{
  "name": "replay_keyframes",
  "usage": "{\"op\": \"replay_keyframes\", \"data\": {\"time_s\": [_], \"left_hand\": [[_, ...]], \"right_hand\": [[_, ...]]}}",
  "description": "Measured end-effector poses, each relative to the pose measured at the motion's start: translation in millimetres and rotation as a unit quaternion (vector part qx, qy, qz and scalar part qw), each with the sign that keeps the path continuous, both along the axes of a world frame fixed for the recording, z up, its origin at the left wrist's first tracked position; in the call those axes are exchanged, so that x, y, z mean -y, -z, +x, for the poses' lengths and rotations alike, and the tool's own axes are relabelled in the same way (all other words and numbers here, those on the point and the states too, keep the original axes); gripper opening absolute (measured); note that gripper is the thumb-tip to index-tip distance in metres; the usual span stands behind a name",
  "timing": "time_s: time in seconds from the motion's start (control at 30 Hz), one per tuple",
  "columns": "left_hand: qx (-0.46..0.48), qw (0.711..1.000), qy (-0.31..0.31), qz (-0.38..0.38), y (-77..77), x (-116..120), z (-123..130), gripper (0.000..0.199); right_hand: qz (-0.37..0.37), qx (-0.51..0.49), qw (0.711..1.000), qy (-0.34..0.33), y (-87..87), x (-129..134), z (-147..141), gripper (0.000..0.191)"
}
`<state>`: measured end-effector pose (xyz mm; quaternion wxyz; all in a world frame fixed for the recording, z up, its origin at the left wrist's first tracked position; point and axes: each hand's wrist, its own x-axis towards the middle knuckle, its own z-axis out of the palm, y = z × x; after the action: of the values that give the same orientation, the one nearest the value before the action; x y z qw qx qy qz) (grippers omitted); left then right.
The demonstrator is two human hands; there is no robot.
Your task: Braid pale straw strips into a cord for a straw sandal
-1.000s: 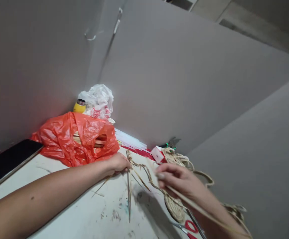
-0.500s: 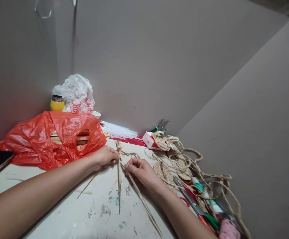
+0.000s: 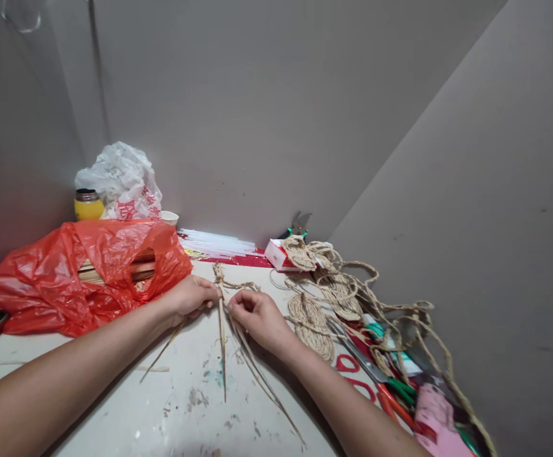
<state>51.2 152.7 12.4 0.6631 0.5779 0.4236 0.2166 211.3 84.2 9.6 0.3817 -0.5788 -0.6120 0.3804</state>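
At the middle of the desk [image 3: 128,412], a plant-fibre braid [image 3: 218,273] lies just beyond the two hands, its narrow length bending right behind the right hand [image 3: 259,320]. Left hand [image 3: 193,297]: fingers drawn together in a pinch at the braid's near end, apparently on the left strand [image 3: 162,352], which trails near-left; the exact contact is hidden. Right hand: thumb and finger closed on the right strands [image 3: 271,392], which run off near-right. Middle strand [image 3: 223,355] points straight near, between the hands. The spread probably keeps the strands from tangling, and gripping close to the join likely keeps the weave tight. Flat rope coils [image 3: 312,327] sit right, scissors [image 3: 369,365] beside them, seemingly within reach but out of the working patch. Far left, a red plastic bag [image 3: 109,266] holds pale strips, perhaps stock set close by.
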Motion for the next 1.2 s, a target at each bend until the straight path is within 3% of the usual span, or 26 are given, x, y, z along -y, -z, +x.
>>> {"op": "replay_keyframes", "data": {"time_s": [0.17,0.5,0.77,1.0,1.2], "left_hand": [[-0.001,1.000,-0.006,-0.014,-4.0,2,1,0.025],[0.003,1.000,0.006,-0.012,-5.4,1,1,0.027],[-0.006,1.000,-0.007,-0.020,-8.0,2,2,0.024],[-0.007,1.000,0.010,-0.017,-6.1,0,1,0.026],[-0.009,1.000,0.017,-0.013,-6.7,0,0,0.033]], "right_hand": [[-0.055,0.037,0.996,-0.055,-9.3,7,10,0.014],[0.042,0.127,0.991,-0.021,4.9,1,12,0.020],[0.023,0.055,0.997,-0.049,-12.6,6,10,0.019],[0.023,0.085,0.995,-0.036,-3.3,-2,8,0.022],[0.038,0.120,0.990,-0.066,-5.7,-3,11,0.024]]}}
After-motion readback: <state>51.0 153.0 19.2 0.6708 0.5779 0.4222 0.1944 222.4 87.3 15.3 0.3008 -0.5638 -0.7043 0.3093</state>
